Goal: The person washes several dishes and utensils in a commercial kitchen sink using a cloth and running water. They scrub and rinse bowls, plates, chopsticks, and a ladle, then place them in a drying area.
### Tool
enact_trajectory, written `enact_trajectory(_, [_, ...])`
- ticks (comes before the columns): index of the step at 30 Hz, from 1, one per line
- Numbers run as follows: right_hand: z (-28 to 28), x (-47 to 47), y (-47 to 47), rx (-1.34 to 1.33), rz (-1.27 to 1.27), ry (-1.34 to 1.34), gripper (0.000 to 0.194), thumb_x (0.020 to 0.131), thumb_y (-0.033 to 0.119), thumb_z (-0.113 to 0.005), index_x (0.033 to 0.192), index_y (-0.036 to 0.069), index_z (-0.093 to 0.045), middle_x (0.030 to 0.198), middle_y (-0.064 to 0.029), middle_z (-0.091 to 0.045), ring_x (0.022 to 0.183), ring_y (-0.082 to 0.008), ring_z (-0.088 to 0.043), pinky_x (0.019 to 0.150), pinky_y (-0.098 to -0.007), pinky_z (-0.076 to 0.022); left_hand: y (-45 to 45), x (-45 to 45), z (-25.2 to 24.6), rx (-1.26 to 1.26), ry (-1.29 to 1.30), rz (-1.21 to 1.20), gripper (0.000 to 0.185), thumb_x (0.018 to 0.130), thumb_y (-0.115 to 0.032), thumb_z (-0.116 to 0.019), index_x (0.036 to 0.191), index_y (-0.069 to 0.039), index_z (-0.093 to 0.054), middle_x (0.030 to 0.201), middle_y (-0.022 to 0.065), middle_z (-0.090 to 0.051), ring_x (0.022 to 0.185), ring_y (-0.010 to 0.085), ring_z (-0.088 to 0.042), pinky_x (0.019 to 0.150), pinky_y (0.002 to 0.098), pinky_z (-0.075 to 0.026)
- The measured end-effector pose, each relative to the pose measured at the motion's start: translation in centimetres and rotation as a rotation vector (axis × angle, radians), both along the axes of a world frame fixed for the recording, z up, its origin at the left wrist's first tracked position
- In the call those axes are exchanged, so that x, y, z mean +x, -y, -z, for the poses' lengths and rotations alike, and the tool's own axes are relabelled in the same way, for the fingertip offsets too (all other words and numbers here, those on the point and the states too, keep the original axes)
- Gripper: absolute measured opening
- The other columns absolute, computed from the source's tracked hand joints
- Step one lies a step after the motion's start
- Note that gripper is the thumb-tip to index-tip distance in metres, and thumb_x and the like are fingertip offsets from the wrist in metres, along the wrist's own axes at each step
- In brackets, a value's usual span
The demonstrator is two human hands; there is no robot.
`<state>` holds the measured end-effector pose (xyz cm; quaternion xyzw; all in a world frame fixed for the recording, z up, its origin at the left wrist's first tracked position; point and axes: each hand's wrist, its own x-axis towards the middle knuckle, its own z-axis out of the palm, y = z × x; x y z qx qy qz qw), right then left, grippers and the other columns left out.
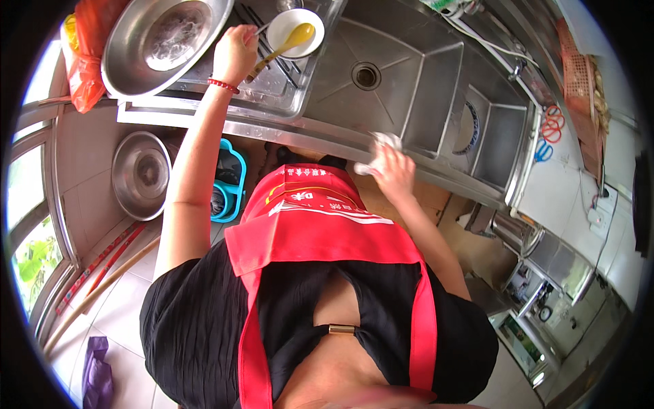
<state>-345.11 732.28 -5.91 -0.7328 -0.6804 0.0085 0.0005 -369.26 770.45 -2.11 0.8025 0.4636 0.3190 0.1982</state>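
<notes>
My left hand (238, 51), with a red bead bracelet at its wrist, has its fingers closed on the handle end of a metal utensil whose far end reaches the rim of a white bowl (277, 38). A yellow spoon with a patterned handle (299, 35) lies across that bowl. Several dark chopsticks (287, 75) rest on the metal tray (301, 97) below and beside it. Over the sink's front edge, my right hand (396, 171) grips a whitish cloth (386, 140), slightly blurred.
A large steel basin (122, 76) stands left of the tray. The double steel sink (352, 110) holds a blue-rimmed plate (466, 130) in its right part. Red scissors (553, 124) and blue scissors (543, 150) are at the right. Below are a turquoise mop bucket (237, 190) and another basin (142, 176).
</notes>
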Motion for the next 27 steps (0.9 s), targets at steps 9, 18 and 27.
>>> enact_trajectory(9, [-3.9,6.6,3.8,-0.276,0.231,0.016,0.071,0.066,0.037,-0.073,0.125,0.006,-0.048,0.126,-0.0071,-0.049,0.114,-0.0229,-0.044,0.093,-0.0419,-0.0307,-4.4,0.8,3.2,-0.435,-0.561,-0.146,0.064,0.07,-0.048,-0.07,0.103,0.005,-0.054,0.106,0.0262,-0.057,0.102,0.0376,-0.055,0.086,0.0426,-0.044])
enact_trajectory(18, [-6.5,1.8,-8.2,-0.105,0.095,-0.221,0.049,0.078,0.034,-0.064,0.116,0.004,-0.054,0.116,-0.0119,-0.054,0.109,-0.0273,-0.048,0.093,-0.0426,-0.0319,-7.2,5.6,5.5,-0.462,-0.488,-0.325,0.043,0.079,-0.017,-0.055,0.114,0.005,-0.044,0.119,0.0251,-0.049,0.109,0.0376,-0.051,0.09,0.0433,-0.044])
enact_trajectory(27, [-11.2,11.3,-26.6,0.898,0.461,-0.514,0.036,0.079,0.018,-0.065,0.103,-0.001,-0.045,0.077,-0.0133,-0.053,0.072,-0.0307,-0.055,0.067,-0.043,-0.0442,-7.8,6.0,6.3,-0.413,-0.752,-0.475,0.04,0.081,-0.019,-0.055,0.114,0.0,-0.043,0.115,0.02,-0.053,0.102,0.0329,-0.058,0.081,0.0383,-0.049])
